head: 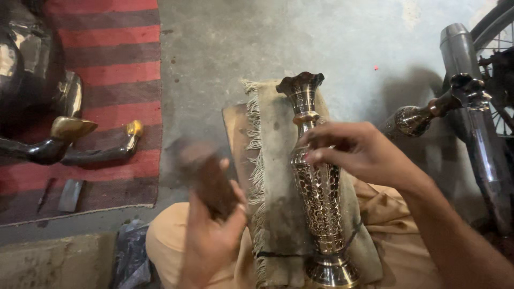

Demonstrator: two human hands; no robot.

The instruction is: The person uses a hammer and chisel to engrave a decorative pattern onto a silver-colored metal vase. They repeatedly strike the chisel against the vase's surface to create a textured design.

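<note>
Engraved metal vase [317,187] lying lengthwise on a fringed cloth pad [273,176] across the person's lap, its foot toward the viewer and its scalloped mouth pointing away over the concrete floor [241,48]. The right hand [358,152] rests on the neck and upper body of the vase, fingers [316,156] curled together against the metal to steady it. The left hand [211,235] is closed round a dark, wooden-looking block or mallet [206,176], motion-blurred and held just left of the vase, not touching it. Judged from this, the step in hand is working the vase surface with the tool while the other hand keeps it from rolling; the next move calls for a firm hold at the neck and a blow or stroke placed clear of the steadying fingers. A second, similar vase [428,109] lies at right, near a metal tube [471,107]; dark metal figures [59,134] stand on a red striped rug [107,80] at left.
</note>
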